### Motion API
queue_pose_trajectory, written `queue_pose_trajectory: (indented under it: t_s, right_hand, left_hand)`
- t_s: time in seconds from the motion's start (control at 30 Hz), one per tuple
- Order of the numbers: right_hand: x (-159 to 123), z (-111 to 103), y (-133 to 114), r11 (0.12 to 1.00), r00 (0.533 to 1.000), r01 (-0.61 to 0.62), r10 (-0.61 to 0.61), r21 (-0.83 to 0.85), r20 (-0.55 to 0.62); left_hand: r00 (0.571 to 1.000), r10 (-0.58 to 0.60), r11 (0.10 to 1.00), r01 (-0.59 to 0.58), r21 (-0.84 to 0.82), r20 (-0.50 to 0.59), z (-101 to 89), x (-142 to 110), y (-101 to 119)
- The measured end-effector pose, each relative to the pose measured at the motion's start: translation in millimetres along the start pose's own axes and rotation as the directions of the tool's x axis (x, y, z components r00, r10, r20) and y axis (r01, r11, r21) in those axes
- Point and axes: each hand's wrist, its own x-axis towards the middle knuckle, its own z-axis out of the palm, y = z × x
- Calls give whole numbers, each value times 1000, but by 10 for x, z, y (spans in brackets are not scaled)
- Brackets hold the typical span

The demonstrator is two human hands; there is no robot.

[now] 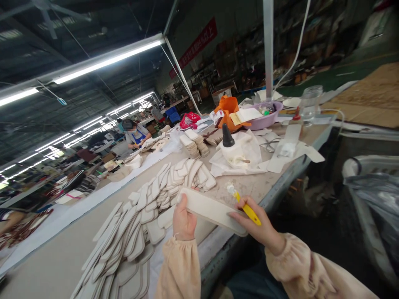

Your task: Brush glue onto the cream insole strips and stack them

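My left hand [183, 222] is closed on one end of a long cream insole piece [212, 209], held flat above the table's near edge. At the piece's other end is my right hand [257, 224], which grips a small brush with a yellow handle [246, 207]; the white bristles point up and away. Beyond and left of my hands, several more cream insole pieces [137, 224] lie overlapped in rows on the long worktable [62, 257].
A glue bottle with a black cone tip [229, 143] stands on white paper. Farther back are stacked pieces [195, 145], scissors [269, 144], a purple basin [268, 118], an orange container [229, 109] and a glass jar [310, 104]. Another person [135, 135] works far down the table. A lined bin [374, 187] stands right.
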Motion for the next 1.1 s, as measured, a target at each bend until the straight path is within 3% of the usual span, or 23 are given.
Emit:
queue_pose_trajectory:
  t_s: [0.3,0.43,0.63,0.8,1.1]
  right_hand:
    - [-4,17,17,993,997,-83,82,85,10]
    - [-2,13,27,984,993,-117,115,134,18]
    - [5,-5,-60,992,989,-105,97,72,109]
    - [20,12,-111,996,984,-94,93,5,151]
    - [26,45,-82,972,971,-192,169,132,171]
  left_hand:
    - [1000,-14,1000,14,-13,6,-33,1,17]
    - [998,25,1000,-26,9,52,-88,-61,-140]
    - [995,11,997,-18,71,97,-172,-200,-418]
    - [993,-23,994,11,105,114,-168,-210,-405]
    - [996,-43,992,34,118,74,-170,-187,-430]
